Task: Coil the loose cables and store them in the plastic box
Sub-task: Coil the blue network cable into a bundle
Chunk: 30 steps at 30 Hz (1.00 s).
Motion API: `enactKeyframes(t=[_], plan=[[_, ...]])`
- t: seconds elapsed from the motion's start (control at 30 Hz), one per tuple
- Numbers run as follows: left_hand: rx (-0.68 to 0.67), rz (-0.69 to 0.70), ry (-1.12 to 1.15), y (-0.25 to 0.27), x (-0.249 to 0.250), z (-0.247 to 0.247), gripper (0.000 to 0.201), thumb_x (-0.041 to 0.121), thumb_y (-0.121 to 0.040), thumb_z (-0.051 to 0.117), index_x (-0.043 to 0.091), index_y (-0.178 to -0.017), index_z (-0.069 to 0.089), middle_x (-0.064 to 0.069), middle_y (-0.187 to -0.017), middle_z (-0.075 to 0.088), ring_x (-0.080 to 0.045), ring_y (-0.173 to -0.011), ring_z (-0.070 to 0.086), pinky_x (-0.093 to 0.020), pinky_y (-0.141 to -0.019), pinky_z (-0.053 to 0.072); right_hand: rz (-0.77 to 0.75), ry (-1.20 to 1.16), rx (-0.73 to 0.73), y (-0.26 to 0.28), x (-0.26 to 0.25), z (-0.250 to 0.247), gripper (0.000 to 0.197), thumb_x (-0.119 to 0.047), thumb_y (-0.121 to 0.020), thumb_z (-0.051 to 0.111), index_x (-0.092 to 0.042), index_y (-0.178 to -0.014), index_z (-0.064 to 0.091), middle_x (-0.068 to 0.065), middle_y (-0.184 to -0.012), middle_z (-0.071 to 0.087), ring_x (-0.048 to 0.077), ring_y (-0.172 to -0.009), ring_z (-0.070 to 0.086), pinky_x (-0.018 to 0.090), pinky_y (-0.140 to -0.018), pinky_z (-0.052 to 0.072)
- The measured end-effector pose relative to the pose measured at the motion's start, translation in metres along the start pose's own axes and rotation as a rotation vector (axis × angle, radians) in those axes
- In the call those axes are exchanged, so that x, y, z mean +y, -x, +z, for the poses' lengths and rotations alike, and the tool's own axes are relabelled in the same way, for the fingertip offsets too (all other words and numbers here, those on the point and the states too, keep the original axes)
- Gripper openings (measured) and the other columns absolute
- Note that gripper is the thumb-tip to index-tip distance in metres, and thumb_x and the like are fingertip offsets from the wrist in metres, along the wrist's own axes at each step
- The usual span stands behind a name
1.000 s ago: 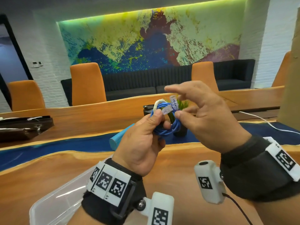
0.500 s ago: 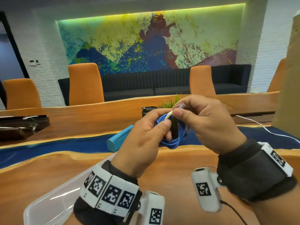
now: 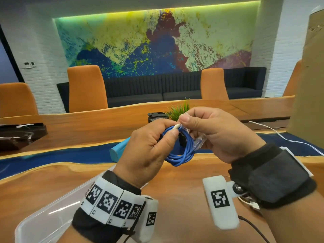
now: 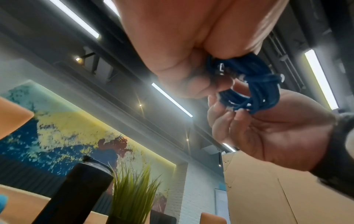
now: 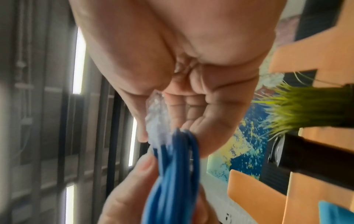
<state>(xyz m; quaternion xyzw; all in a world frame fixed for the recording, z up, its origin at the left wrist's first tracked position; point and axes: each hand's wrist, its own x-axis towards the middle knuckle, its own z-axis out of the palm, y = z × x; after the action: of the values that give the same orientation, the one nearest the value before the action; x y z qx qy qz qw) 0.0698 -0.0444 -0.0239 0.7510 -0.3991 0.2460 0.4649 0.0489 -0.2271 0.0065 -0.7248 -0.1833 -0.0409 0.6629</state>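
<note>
A blue cable [image 3: 181, 151], wound into a small coil, is held in the air over the table. My left hand [image 3: 168, 135] grips the coil's left side between thumb and curled fingers. At the top of the coil my right hand [image 3: 183, 121] pinches a white tie [image 3: 176, 127]. A clear plug [image 3: 199, 142] on the cable lies against the right palm. The left wrist view shows the coil [image 4: 254, 91] between both hands. The right wrist view shows the plug [image 5: 157, 118] above the blue strands [image 5: 172, 174]. The clear plastic box [image 3: 52, 213] sits at the lower left, below my left wrist.
Behind my hands on the wooden table [image 3: 184, 199] stand a black cylinder [image 3: 157, 117] and a green plant [image 3: 179, 109]. A teal object [image 3: 119, 149] lies just left of the hands. A white cable [image 3: 280, 135] trails at the right beside a cardboard sheet [image 3: 310, 76]. Orange chairs [image 3: 85, 88] line the far side.
Both hands have come lower and nearer with the coil. My right hand's fingers, spread a second ago, have curled in and now pinch the white tie at the top of the coil.
</note>
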Motion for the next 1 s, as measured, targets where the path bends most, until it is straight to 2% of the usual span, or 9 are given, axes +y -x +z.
enactKeyframes(t=[0.13,0.23,0.37,0.47,0.57,0.67,0.77,0.93,1.0], plan=[[0.054,0.065,-0.032,0.002,0.002,0.007,0.029,0.034,-0.097,0.047,0.02,-0.115,0.065,0.013,-0.095,0.068,-0.01,-0.088,0.066,-0.024,-0.072,0.054,0.033,0.024,-0.038,0.004,-0.006,-0.005,0.05,-0.037,-0.081,0.062,0.007,-0.104,0.062,0.015,-0.084,0.068,0.03,-0.076,0.067,0.043,-0.073,0.059],[0.09,0.127,-0.143,0.005,0.002,0.011,0.024,0.036,-0.098,0.045,0.026,-0.115,0.059,0.006,-0.096,0.069,-0.014,-0.088,0.067,-0.04,-0.069,0.057,-0.007,0.088,0.001,0.008,-0.012,-0.005,0.049,-0.037,-0.08,0.064,0.009,-0.098,0.064,0.019,-0.081,0.066,0.033,-0.074,0.064,0.042,-0.068,0.059],[0.133,0.155,-0.214,0.005,0.009,0.016,0.018,0.038,-0.099,0.045,0.029,-0.112,0.052,0.003,-0.094,0.066,-0.014,-0.084,0.066,-0.039,-0.065,0.056,-0.066,0.171,0.039,0.012,-0.021,-0.007,0.05,-0.039,-0.076,0.065,0.007,-0.097,0.065,0.03,-0.085,0.066,0.035,-0.073,0.065,0.038,-0.06,0.058],[0.141,0.089,-0.195,0.002,0.013,0.016,0.018,0.036,-0.098,0.05,0.024,-0.11,0.057,0.009,-0.093,0.065,-0.007,-0.084,0.064,-0.035,-0.068,0.052,-0.066,0.173,0.067,0.014,-0.022,-0.01,0.053,-0.035,-0.08,0.066,0.013,-0.102,0.058,0.037,-0.09,0.06,0.036,-0.076,0.059,0.045,-0.068,0.054],[0.03,-0.055,-0.058,-0.002,0.016,0.017,0.029,0.042,-0.097,0.048,0.025,-0.118,0.056,0.006,-0.095,0.066,-0.007,-0.086,0.064,-0.037,-0.075,0.053,0.019,0.222,0.109,0.014,-0.017,-0.025,0.051,-0.032,-0.088,0.067,0.014,-0.107,0.055,0.034,-0.093,0.058,0.036,-0.081,0.057,0.056,-0.079,0.054],[0.007,-0.124,-0.007,-0.002,0.014,0.011,0.04,0.05,-0.094,0.044,0.028,-0.127,0.051,-0.004,-0.101,0.068,-0.016,-0.091,0.064,-0.043,-0.078,0.053,0.144,0.301,0.165,0.019,-0.015,-0.057,0.041,-0.031,-0.089,0.067,0.005,-0.107,0.062,0.02,-0.09,0.056,0.03,-0.075,0.055,0.039,-0.07,0.057],[-0.003,-0.141,-0.048,-0.002,0.012,0.005,0.04,0.054,-0.094,0.047,0.033,-0.128,0.049,0.0,-0.106,0.067,-0.016,-0.096,0.064,-0.046,-0.081,0.054,0.327,0.461,0.211,0.029,-0.005,-0.096,0.042,-0.03,-0.09,0.066,0.008,-0.108,0.062,0.02,-0.089,0.056,0.021,-0.065,0.055,0.028,-0.058,0.056],[-0.116,-0.162,-0.128,0.0,0.021,0.011,0.03,0.037,-0.095,0.057,0.031,-0.124,0.053,0.013,-0.098,0.064,0.003,-0.089,0.06,-0.02,-0.072,0.048,0.571,0.591,0.282,0.04,0.037,-0.133,0.022,-0.025,-0.094,0.064,-0.004,-0.088,0.067,0.013,-0.074,0.057,0.017,-0.058,0.054,0.03,-0.058,0.054],[-0.196,-0.151,-0.191,0.002,0.026,0.012,0.029,0.041,-0.092,0.058,0.035,-0.12,0.056,0.016,-0.098,0.063,0.006,-0.088,0.058,-0.018,-0.069,0.044,0.641,0.641,0.321,0.039,0.055,-0.135,0.025,-0.028,-0.093,0.065,-0.004,-0.09,0.067,0.009,-0.069,0.058,0.02,-0.061,0.058,0.033,-0.064,0.057]])
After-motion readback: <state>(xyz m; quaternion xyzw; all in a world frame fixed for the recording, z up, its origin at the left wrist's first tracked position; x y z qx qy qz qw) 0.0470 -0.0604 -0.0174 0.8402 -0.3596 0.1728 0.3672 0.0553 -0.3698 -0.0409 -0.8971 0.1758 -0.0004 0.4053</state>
